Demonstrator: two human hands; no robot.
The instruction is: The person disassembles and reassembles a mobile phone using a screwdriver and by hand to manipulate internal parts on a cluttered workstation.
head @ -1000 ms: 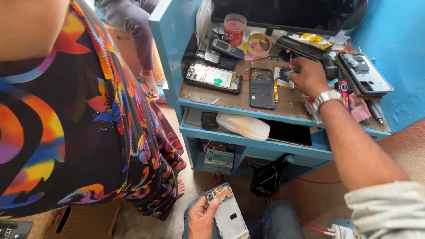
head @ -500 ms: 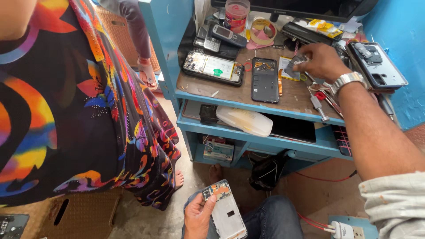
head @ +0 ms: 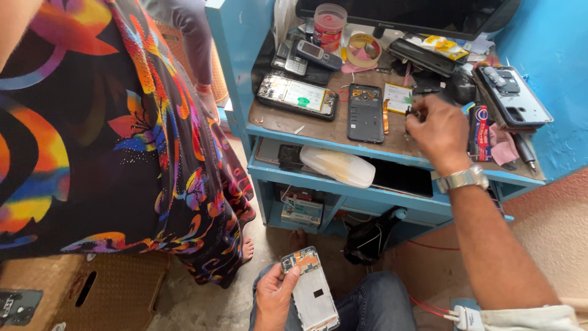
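- The left hand (head: pixel 274 294) is low and near, above the knee in blue jeans (head: pixel 380 300); its grip is closed round an opened phone frame (head: pixel 311 290), thumb along the left edge, fingers behind it.
- The opened phone frame is tilted, its pale inner side facing up, with an orange-and-dark board section at its far end.
- The right hand (head: pixel 438 132), with a metal wristwatch (head: pixel 462 179) on the wrist, is stretched out over the blue counter (head: pixel 318 132). Its fingertips are pinched on a small dark part (head: pixel 411 113); what that part is cannot be told.
- Just left of that hand a dark phone back (head: pixel 365 113) lies flat on the counter, with a small green-and-white card (head: pixel 398 97) beside it.
- Further left lies an open phone with its battery showing (head: pixel 297 95); beyond it are several small keypad phones (head: pixel 306 56).
- At the far edge stand a red-lidded jar (head: pixel 329 26) and a roll of tape (head: pixel 361 48), below a dark monitor (head: pixel 416 12).
- On the right a phone shell with camera cutouts (head: pixel 513 96) rests over a pink cloth (head: pixel 501 144).
- On the shelf under the counter lies a white, cloudy plastic piece (head: pixel 338 165).
- Another person in a bright patterned garment (head: pixel 104 135) stands at the left, close to the counter.
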